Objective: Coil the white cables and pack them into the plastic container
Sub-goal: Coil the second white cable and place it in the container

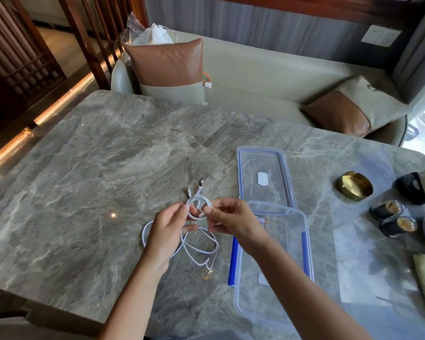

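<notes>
L hand (166,231) is pinching the small coil of white cable (198,201) w/ thumb + fingers so loops aren't springing open. R hand (231,220) is pinching the coil's other side, prob guiding the next wrap. The slack (201,246) is trailing onto the table (108,168) below. Open plastic container (302,213) is sitting just beside R wrist, lid (275,168) lying beyond it, making drop-in short.

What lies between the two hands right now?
A small coil of white cable, pinched on one side by the left hand and on the other by the right hand, its plug ends poking out toward the far side. The head view shows it.
</notes>
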`<action>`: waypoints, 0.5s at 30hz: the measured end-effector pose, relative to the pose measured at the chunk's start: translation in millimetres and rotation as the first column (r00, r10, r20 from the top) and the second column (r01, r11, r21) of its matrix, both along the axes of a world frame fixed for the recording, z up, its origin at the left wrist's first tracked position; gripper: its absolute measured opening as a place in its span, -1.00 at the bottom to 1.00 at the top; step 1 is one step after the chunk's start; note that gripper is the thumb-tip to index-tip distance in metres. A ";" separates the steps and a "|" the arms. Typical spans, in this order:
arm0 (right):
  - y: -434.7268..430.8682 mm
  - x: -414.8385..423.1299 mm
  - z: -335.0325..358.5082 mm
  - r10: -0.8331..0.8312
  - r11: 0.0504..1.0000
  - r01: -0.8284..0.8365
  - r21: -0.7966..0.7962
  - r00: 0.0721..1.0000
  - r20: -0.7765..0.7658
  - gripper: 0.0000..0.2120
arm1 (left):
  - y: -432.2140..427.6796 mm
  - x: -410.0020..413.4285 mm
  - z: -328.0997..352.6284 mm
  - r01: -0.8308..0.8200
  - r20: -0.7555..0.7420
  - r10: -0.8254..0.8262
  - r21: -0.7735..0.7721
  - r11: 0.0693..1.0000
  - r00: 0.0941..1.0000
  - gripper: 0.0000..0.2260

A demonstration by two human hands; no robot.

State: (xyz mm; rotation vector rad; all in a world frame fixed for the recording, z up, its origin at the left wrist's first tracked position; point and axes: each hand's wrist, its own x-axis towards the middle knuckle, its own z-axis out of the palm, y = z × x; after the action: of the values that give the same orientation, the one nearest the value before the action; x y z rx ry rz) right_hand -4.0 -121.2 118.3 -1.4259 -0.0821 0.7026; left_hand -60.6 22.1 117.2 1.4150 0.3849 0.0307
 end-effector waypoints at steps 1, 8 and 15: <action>1.2 0.0 1.2 -0.029 0.999 0.029 0.021 1.000 -0.004 -0.96 | -0.7 0.4 -0.1 -0.019 0.011 0.019 -0.018 1.000 1.000 -0.74; 1.7 -11.3 7.2 0.287 0.958 -0.288 0.002 0.953 -0.094 -0.64 | -5.5 8.1 -0.2 -0.205 0.055 0.211 -0.096 0.974 0.976 -0.75; 15.2 -33.1 -9.3 0.270 0.962 -0.273 0.013 0.942 -0.199 -0.66 | -8.6 11.1 1.9 -0.224 0.108 0.231 -0.071 0.972 0.967 -0.77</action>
State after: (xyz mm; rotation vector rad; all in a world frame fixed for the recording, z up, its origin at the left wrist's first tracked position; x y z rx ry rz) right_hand -37.1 -106.0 109.0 -1.3640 -0.1194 1.0730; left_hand -49.6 13.5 119.1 1.2993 0.4469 0.2859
